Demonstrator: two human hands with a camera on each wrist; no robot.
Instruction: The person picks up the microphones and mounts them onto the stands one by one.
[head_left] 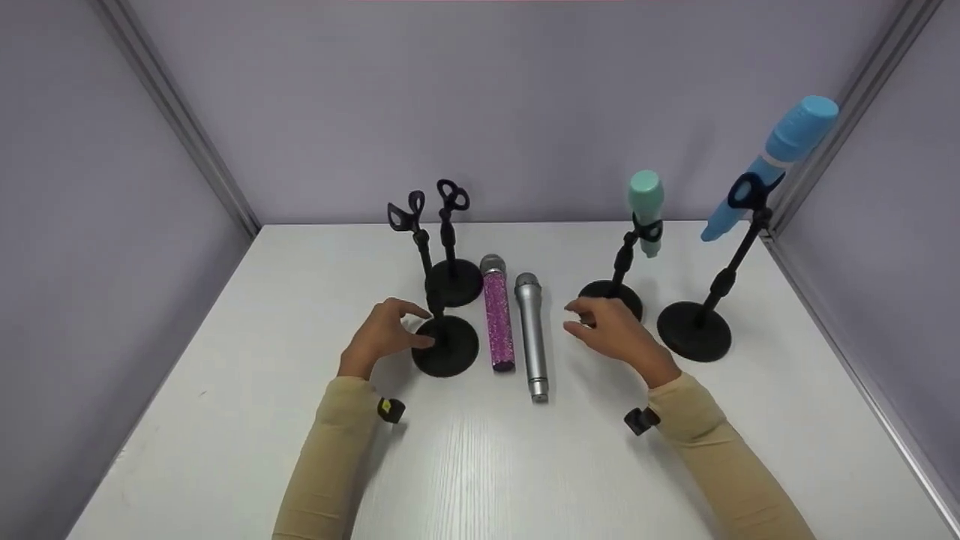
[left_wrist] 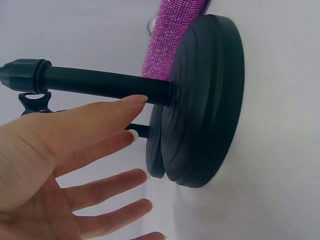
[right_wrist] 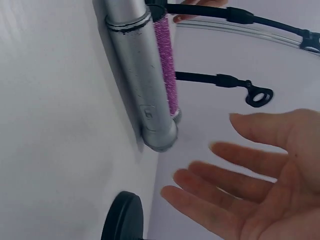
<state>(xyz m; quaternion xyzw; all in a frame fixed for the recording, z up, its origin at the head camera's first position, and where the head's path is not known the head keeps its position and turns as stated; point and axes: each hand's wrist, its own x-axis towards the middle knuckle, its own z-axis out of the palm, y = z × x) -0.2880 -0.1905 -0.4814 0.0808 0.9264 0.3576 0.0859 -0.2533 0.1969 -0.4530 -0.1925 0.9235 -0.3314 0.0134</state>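
Observation:
My left hand (head_left: 382, 331) is beside the front left black microphone stand (head_left: 446, 356), its thumb close to the foot of the pole. In the left wrist view the fingers (left_wrist: 107, 190) are spread and fairly straight, not wrapped round the pole. My right hand (head_left: 613, 330) hovers with relaxed fingers and holds nothing. To its left lies a silver microphone (head_left: 532, 337), and alongside that a glittery pink microphone (head_left: 498, 319). Just beyond the right hand, a short stand (head_left: 624, 259) carries a mint-green microphone (head_left: 646, 196); the hand partly covers its base in the head view.
A second bare stand (head_left: 454, 283) is right behind the front left one. At the right, a taller stand (head_left: 694, 331) supports a tilted blue microphone (head_left: 799, 135) near the side wall. The white table (head_left: 465, 465) is bounded by grey panels (head_left: 480, 112).

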